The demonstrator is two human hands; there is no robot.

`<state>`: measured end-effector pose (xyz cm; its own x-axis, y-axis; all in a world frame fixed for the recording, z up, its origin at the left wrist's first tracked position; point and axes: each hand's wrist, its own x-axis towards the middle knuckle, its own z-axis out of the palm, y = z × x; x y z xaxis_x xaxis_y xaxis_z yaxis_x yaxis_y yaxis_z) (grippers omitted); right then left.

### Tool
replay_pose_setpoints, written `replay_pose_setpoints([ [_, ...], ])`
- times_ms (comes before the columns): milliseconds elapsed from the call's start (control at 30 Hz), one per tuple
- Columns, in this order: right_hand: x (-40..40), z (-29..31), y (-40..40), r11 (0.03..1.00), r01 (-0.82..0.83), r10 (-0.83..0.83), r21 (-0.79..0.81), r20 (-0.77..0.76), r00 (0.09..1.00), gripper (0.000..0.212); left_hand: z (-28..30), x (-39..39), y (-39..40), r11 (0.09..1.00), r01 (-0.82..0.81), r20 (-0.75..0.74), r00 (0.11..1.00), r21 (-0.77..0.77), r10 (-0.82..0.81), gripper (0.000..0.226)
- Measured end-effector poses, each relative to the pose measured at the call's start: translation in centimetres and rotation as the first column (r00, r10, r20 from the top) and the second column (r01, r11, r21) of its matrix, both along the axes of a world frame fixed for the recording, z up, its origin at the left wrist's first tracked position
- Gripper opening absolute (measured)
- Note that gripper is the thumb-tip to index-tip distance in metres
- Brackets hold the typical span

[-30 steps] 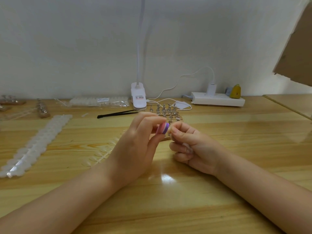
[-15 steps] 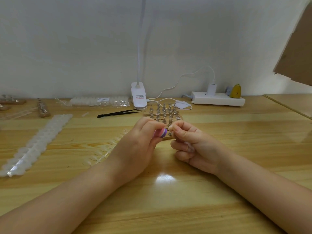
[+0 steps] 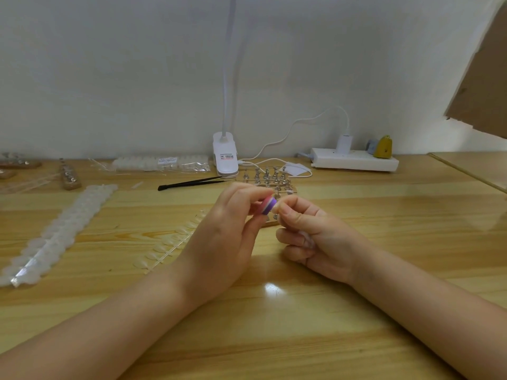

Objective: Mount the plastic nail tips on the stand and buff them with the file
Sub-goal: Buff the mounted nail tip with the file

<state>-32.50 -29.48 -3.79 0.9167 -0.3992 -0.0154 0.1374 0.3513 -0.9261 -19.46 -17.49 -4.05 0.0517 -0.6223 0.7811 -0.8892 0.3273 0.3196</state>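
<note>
1. The left hand [image 3: 219, 237] sits at the centre of the frame, thumb and fingers curled round a small pink-and-purple file [image 3: 267, 205], gripping it by its edges.
2. The right hand [image 3: 310, 237] is just right of it, thumb and forefinger pinched together against the file's purple face; a nail tip [image 3: 276, 206] seems to be held there, but it is too small to make out clearly. The other fingers are curled into the palm.
3. The stand [image 3: 270, 182], a wooden base with rows of small metal pegs, lies just behind the two hands, partly hidden by them.
4. A strip of clear tips [image 3: 172, 242] lies on the table [image 3: 384, 229] left of centre, running under the left wrist.
5. A long white bag of tips [image 3: 57, 231] slants across the left of the frame.
6. A black pair of tweezers [image 3: 189, 183] lies above centre, left of the stand.
7. A white clip lamp [image 3: 225, 156] stands at the back edge, its neck rising out of the top of the frame.
8. A white power strip [image 3: 354, 161] sits at the upper right against the wall, a white plug and a yellow object on it.
9. Another packet [image 3: 162, 163] of tips lies at the back, left of the lamp.
10. More wooden stands appear at the far left edge.
</note>
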Motion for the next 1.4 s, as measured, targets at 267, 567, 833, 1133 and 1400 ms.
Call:
replay_pose_setpoints([
  [267,0.1,0.1,0.0,0.999,0.032,-0.032,0.032,0.009,0.999,0.004,0.1,0.1,0.1,1.000,-0.016,0.007,1.000,-0.018,0.016,0.023],
  [567,0.1,0.2,0.2,0.998,0.061,-0.060,0.035,-0.019,0.998,0.007,0.3,1.1,0.3,0.989,-0.140,0.128,0.981,-0.051,0.146,0.014],
  [833,0.0,0.4,0.0,0.999,0.037,-0.036,0.034,-0.036,0.999,0.009,0.5,0.7,0.4,0.991,-0.109,0.246,0.961,-0.082,0.126,0.009],
  [1133,-0.2,0.6,-0.1,0.999,0.001,0.001,0.032,-0.058,0.998,0.016,0.8,0.2,0.6,0.991,-0.111,0.326,0.936,-0.079,0.131,0.008],
  [1400,0.0,0.7,-0.1,0.998,0.059,-0.059,0.016,-0.014,0.998,0.020,0.1,1.3,0.5,0.975,-0.143,0.236,0.967,0.170,0.100,0.019],
])
